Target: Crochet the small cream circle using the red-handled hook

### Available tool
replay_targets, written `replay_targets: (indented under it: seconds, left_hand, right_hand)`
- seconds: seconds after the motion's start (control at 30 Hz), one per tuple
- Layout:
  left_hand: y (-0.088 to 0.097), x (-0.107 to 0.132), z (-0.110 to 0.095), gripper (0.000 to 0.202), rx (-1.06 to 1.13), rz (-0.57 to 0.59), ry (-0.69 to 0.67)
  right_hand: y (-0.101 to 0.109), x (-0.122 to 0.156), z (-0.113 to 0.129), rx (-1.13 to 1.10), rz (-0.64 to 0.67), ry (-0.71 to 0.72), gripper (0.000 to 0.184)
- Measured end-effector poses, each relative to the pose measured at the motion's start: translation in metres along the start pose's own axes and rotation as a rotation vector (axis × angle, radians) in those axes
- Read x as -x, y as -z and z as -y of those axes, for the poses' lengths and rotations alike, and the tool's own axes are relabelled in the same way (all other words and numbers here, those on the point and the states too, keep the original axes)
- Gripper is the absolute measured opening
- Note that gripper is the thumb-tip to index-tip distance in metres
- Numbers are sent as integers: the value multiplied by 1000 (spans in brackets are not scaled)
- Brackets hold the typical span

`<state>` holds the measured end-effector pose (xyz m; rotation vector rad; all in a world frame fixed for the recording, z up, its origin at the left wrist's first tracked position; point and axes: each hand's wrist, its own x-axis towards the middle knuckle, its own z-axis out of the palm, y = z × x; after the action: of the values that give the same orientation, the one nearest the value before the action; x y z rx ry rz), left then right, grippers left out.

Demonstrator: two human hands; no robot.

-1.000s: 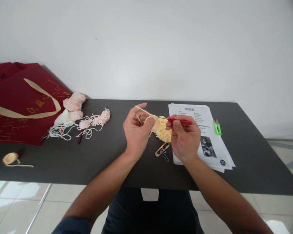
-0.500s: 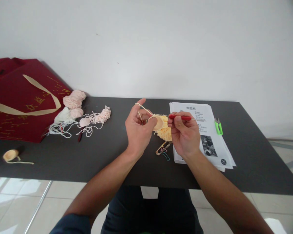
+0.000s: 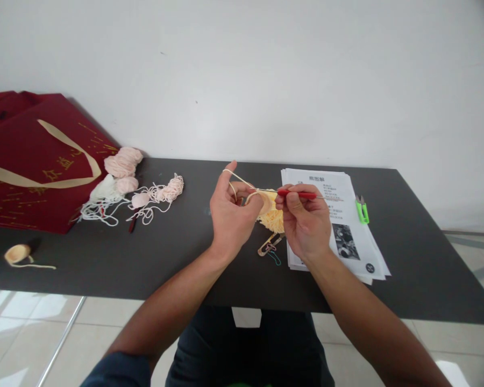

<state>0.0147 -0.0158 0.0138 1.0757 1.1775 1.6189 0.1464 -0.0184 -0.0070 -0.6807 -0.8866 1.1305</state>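
My left hand (image 3: 236,212) pinches a small pale-yellow crochet piece (image 3: 267,204) between thumb and fingers. A strand of yellow yarn (image 3: 241,178) runs over its raised index finger down to the piece. In my right hand (image 3: 306,220) is a red-handled crochet hook (image 3: 300,194), held level, its metal shaft pointing left to the top edge of the piece. Where the tip meets the stitches is too small to make out. Behind and below the hands lies a ball of yellow yarn (image 3: 272,220), partly hidden. Metal clips and stitch markers (image 3: 271,248) lie just nearer me.
Printed sheets (image 3: 347,188) lie under my right hand, with green thread snips (image 3: 362,209) beside them. Leftward are pink yarn (image 3: 123,162), white yarn (image 3: 105,191), a dark red stick-like tool (image 3: 132,223), a red bag (image 3: 32,161) and a small yellow crochet cup (image 3: 18,252).
The crochet piece and my left hand have shifted slightly to the right, and the left index finger has tilted a little. The hook stays at the piece's top edge.
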Motion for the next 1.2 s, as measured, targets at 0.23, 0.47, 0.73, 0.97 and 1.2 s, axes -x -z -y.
replay_targets:
  seconds: [0.23,0.47,0.73,0.97,1.2]
  left_hand:
    - [0,0,0,89,6,22,22]
    - [0,0,-2,89,-15,26,-12]
    - [0,-1,1,86,-41,11,-46]
    - [0,0,0,82,-90,5,-97]
    - [1,0,0,80,-116,-3,-89]
  right_hand:
    - [2,-1,-1,-7,13,-30,13]
    - [4,-3,2,19,-1,-16,18]
    - [2,-4,8,76,-2,78,21]
    - [6,-1,3,176,-3,202,16]
    - [5,4,2,311,-26,369,12]
